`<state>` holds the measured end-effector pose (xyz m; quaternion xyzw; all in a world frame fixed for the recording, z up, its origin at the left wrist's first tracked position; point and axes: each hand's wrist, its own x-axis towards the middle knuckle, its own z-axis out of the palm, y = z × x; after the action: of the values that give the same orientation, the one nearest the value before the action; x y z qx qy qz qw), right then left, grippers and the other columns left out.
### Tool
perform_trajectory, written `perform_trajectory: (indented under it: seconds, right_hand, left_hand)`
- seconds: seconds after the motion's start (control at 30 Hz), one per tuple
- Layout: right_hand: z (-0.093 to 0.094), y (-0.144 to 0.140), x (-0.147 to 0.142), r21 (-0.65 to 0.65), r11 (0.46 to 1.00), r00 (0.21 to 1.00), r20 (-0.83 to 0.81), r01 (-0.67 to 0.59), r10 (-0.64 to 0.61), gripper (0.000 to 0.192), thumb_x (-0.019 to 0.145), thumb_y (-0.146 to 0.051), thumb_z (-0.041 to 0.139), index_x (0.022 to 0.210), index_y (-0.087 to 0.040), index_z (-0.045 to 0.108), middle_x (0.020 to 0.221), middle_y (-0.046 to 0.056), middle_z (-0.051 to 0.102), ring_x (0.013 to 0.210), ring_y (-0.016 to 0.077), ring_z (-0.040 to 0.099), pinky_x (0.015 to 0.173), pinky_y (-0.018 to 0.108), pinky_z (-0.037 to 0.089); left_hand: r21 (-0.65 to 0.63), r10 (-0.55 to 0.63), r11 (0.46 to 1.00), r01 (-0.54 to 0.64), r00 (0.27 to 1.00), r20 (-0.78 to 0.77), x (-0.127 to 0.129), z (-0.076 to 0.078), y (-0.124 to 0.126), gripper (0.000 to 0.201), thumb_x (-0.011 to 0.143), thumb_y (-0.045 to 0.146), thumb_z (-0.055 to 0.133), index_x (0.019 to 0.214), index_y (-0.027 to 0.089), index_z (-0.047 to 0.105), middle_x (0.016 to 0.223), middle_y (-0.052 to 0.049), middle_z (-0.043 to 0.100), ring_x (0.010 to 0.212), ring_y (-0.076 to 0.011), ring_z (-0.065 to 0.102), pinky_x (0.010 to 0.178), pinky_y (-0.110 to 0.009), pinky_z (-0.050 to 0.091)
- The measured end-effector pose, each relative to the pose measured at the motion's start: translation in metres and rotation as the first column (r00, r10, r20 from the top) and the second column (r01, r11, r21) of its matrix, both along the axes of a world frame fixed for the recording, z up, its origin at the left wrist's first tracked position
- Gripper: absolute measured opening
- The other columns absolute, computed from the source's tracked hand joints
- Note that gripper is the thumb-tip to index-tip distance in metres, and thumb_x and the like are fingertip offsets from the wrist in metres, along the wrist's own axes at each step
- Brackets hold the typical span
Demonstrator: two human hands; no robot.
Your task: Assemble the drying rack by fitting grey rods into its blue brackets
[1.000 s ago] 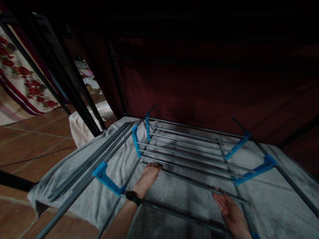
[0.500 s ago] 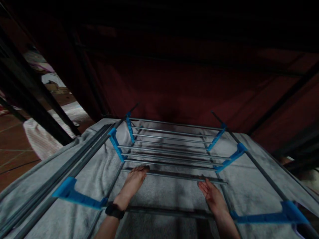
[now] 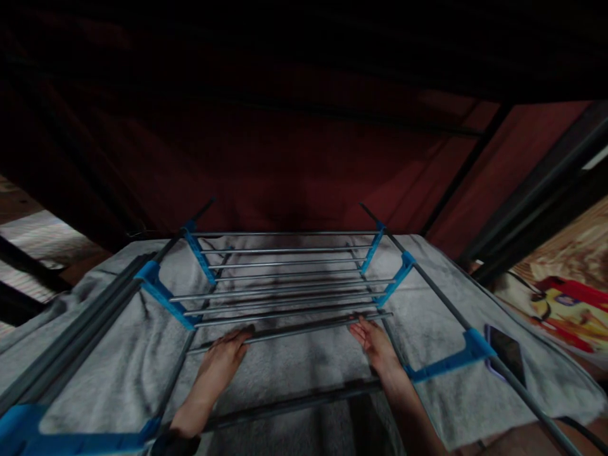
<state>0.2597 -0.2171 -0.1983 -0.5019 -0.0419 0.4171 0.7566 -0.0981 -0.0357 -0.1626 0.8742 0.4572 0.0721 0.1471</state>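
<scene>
Fingers of your left hand [image 3: 223,356] & right hand [image 3: 375,342] lie flat, open, touching nearest rod [image 3: 289,330] mid-frame; stiff, light rack — grip rod ends.

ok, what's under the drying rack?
A grey towel lies spread under the drying rack, showing between its rods. Both the left hand and right hand rest on it. The floor beneath is covered.

Dim domestic room, a home. Grey metal clothes-drying rack with blue plastic joints [image 3: 285,285] stands over a grey towel [image 3: 441,329]. Dark red curtain [image 3: 285,171] behind, patterned red-and-yellow fabric [image 3: 565,297] at right, reddish tiled floor [image 3: 536,440] below.
</scene>
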Motion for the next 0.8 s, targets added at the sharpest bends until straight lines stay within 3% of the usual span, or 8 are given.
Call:
perform_trajectory:
  seconds: [0.4, 0.6, 0.8]
  right_hand:
    - [0.025, 0.007, 0.015, 0.091, 0.994, 0.998, 0.028, 0.058, -0.061, 0.029, 0.064, -0.031, 0.089, 0.087, -0.023, 0.073, 0.095, 0.002, 0.076, 0.090, 0.0230, 0.072, 0.086, 0.035, 0.062]
    - [0.042, 0.004, 0.021, 0.138, 0.986, 0.991, 0.074, 0.098, -0.109, 0.033, 0.068, -0.037, 0.092, 0.091, -0.023, 0.073, 0.099, 0.003, 0.076, 0.093, 0.0220, 0.072, 0.086, 0.033, 0.061]
    - [0.059, 0.003, 0.029, 0.148, 0.981, 0.985, 0.100, 0.126, -0.141, 0.038, 0.065, -0.040, 0.099, 0.078, -0.023, 0.067, 0.093, 0.002, 0.076, 0.082, 0.0179, 0.071, 0.078, 0.029, 0.062]
  left_hand:
    - [0.109, 0.017, 0.994, -0.030, 0.993, 0.119, -0.018, -0.012, 0.011, 0.039, 0.094, 0.035, 0.043, 0.113, 0.024, 0.075, 0.119, -0.008, 0.079, 0.112, -0.0266, 0.073, 0.104, -0.043, 0.056]
    - [0.166, -0.010, 0.986, -0.030, 0.972, 0.235, -0.025, -0.008, 0.015, 0.038, 0.091, 0.048, 0.045, 0.103, 0.029, 0.076, 0.108, -0.004, 0.082, 0.105, -0.0254, 0.076, 0.098, -0.038, 0.060]
    - [0.257, -0.059, 0.966, -0.017, 0.957, 0.284, -0.023, 0.001, 0.012, 0.040, 0.092, 0.056, 0.044, 0.101, 0.030, 0.074, 0.105, -0.002, 0.082, 0.098, -0.0252, 0.078, 0.091, -0.036, 0.063]
